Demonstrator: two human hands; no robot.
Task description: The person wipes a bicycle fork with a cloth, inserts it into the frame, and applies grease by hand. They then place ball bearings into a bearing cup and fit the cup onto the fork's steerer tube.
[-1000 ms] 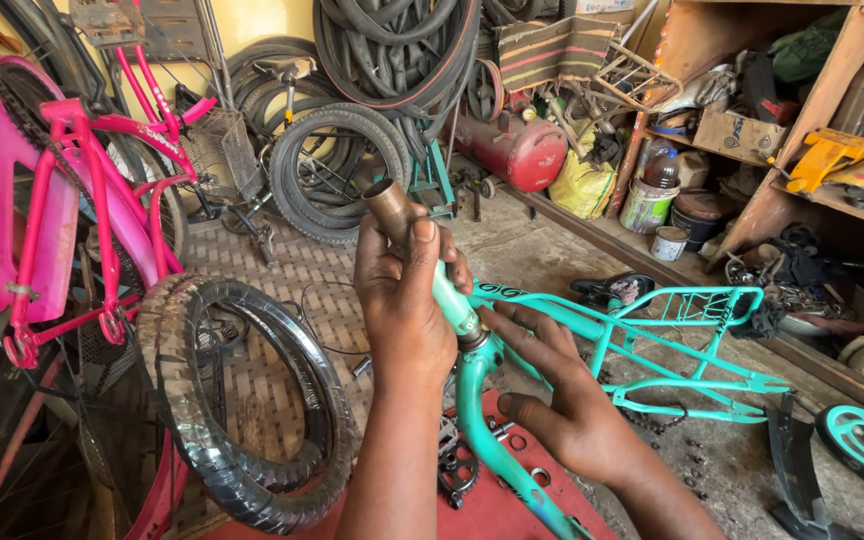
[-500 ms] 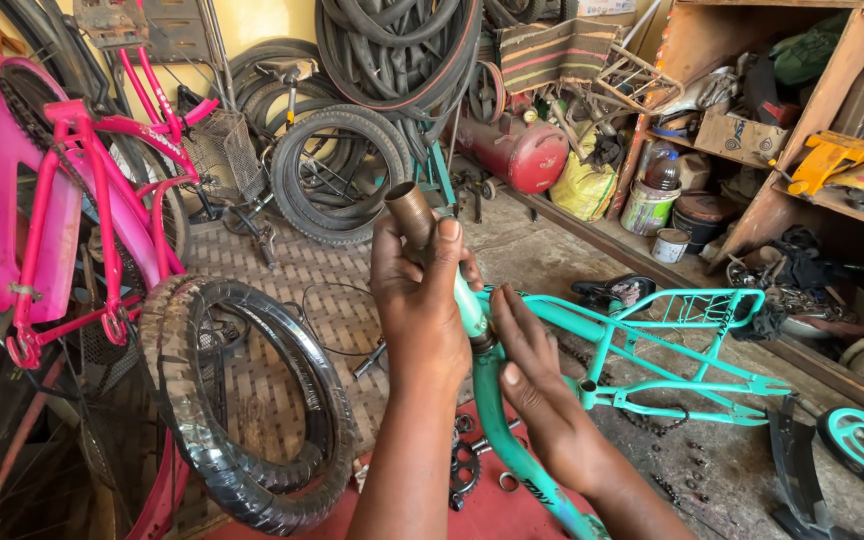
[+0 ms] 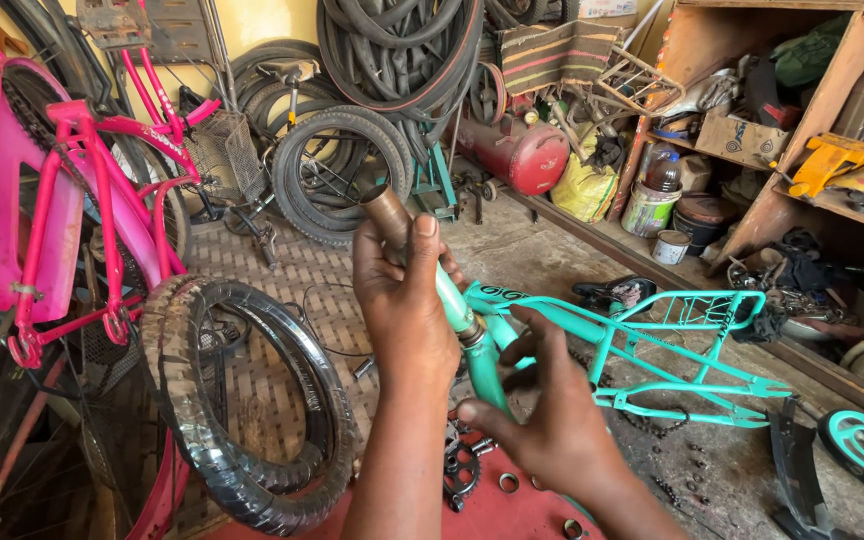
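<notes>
I hold a teal bicycle frame (image 3: 652,345) tilted up off the ground in front of me. My left hand (image 3: 407,310) is wrapped around its upper front tube, thumb lying along a bare brownish metal tube end (image 3: 384,210) that sticks out above the fist. My right hand (image 3: 552,430) sits lower, thumb and fingers on either side of the teal tube just below the joint. The rear of the frame with its rack rests on the concrete floor to the right.
A loose black tyre (image 3: 242,400) lies on woven matting at my left, beside a pink bicycle (image 3: 72,200). Small metal parts (image 3: 462,470) lie on a red surface below my hands. More tyres (image 3: 337,175), a red tank (image 3: 522,150) and cluttered wooden shelves (image 3: 802,190) line the back and right.
Both hands lifted the front of the teal frame slightly. My right hand slid up the tube towards the joint, its fingers loosening a little.
</notes>
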